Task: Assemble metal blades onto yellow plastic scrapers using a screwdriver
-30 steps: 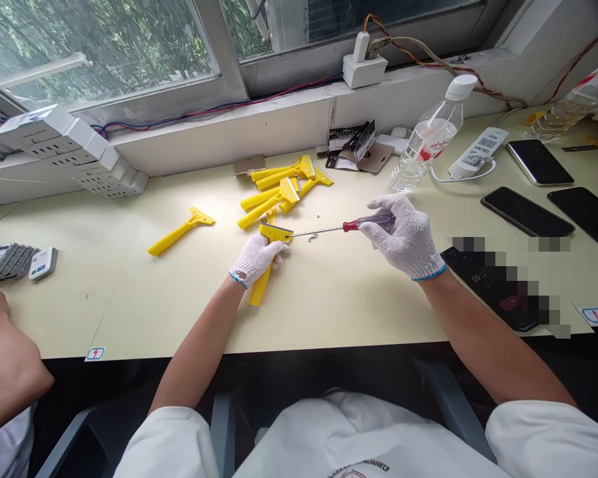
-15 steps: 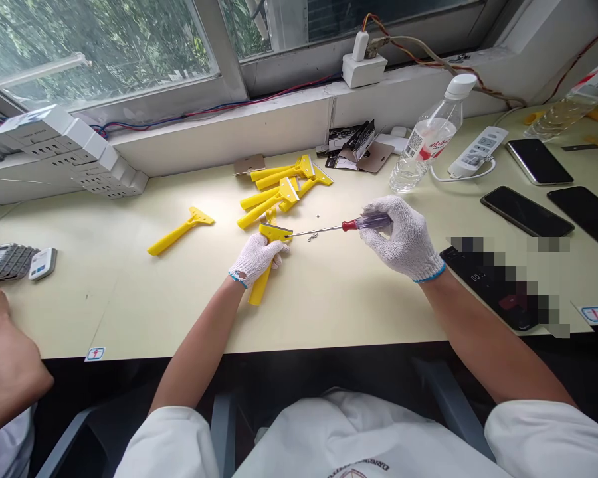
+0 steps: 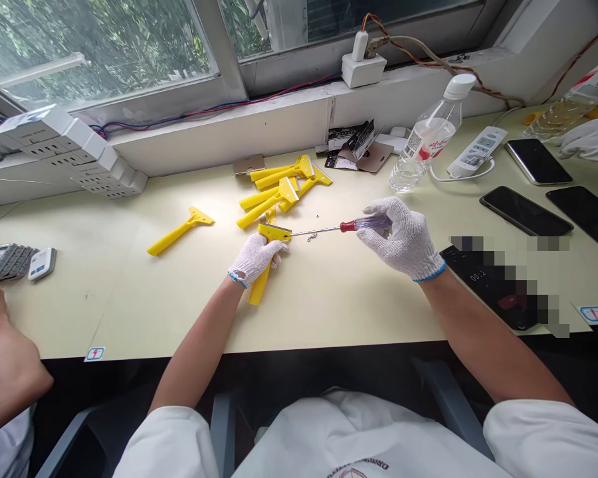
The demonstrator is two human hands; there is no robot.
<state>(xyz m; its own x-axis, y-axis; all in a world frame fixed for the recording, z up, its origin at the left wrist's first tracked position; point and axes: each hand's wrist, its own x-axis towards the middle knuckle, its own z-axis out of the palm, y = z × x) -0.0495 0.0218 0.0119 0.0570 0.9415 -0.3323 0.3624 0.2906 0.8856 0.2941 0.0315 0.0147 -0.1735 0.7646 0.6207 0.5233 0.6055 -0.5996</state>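
My left hand [image 3: 256, 257], in a white knit glove, is wrapped round a yellow scraper [image 3: 260, 287], its head sticking out above the thumb. My right hand [image 3: 397, 238], gloved too, grips the clear handle of a screwdriver [image 3: 347, 226] with a red collar. The screwdriver's shaft runs left, and its tip meets the right end of the scraper's head. Just below the shaft lie a few small screws [image 3: 312, 236]. Several yellow scrapers [image 3: 279, 196] are piled behind my left hand. Another yellow scraper [image 3: 180, 232] lies alone to the left.
A water bottle [image 3: 425, 143], a power strip [image 3: 477, 153] and several phones [image 3: 527, 210] occupy the right side. Torn packaging [image 3: 357, 147] lies by the wall. White boxes [image 3: 74, 153] stand at back left. Another person's hand [image 3: 4, 358] is at the left edge; a gloved hand [image 3: 592, 141] at far right.
The right fingers have shifted slightly on the screwdriver handle, while its tip stays at the scraper head. Another person's gloved hand has come into view at the far right.
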